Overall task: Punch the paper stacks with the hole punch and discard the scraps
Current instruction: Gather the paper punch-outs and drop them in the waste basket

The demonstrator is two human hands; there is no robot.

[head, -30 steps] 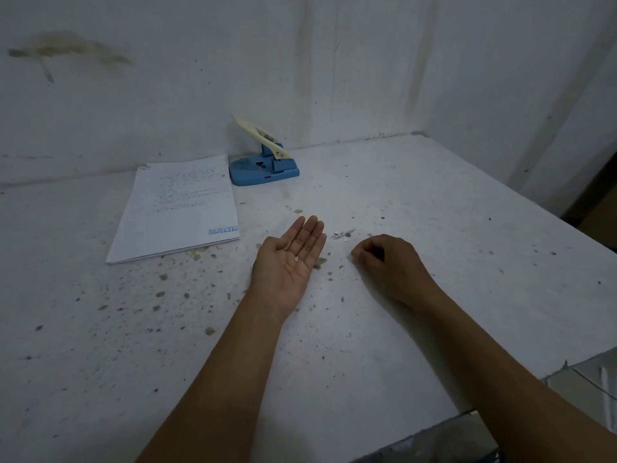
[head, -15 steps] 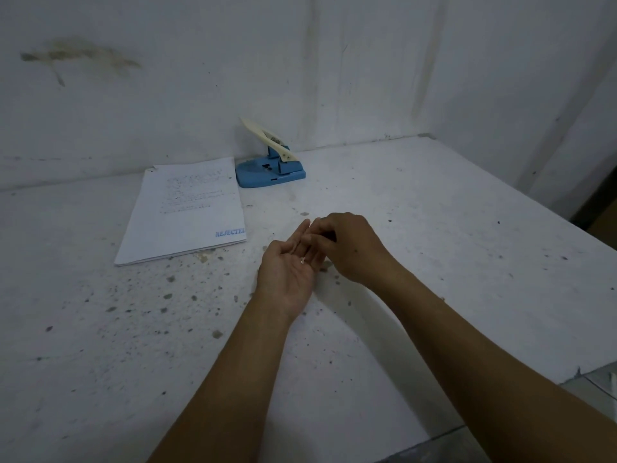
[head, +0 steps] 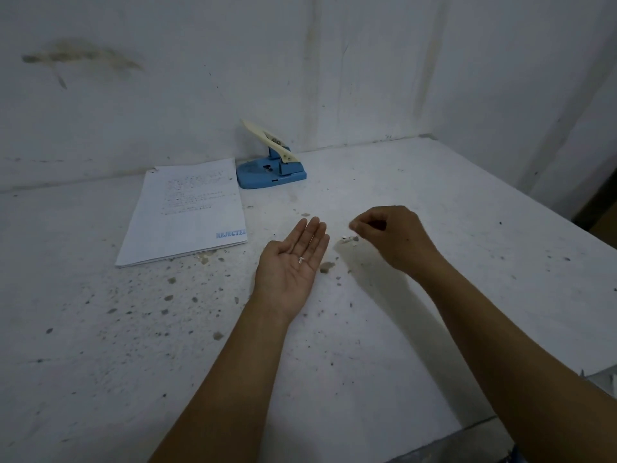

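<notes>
My left hand (head: 288,265) lies palm up on the white table with its fingers straight. A few tiny white paper scraps (head: 302,260) sit in the palm. To its right, my right hand (head: 390,235) hovers just above the table with curled fingers, thumb and forefinger close together, and I see nothing between them. A small heap of paper scraps (head: 349,239) lies on the table just below those fingertips. The white paper stack (head: 187,212), stamped REJECTED in blue, lies flat at the back left. Beside it stands the blue hole punch (head: 270,172) with its cream lever raised.
The white table (head: 434,182) is speckled with dark chips and dust. Walls close it off at the back and the right. Its front right edge (head: 484,421) drops off near my right forearm.
My right hand went to my left palm and then pulled back right to the heap of scraps. My left hand stayed palm up with scraps in it.
</notes>
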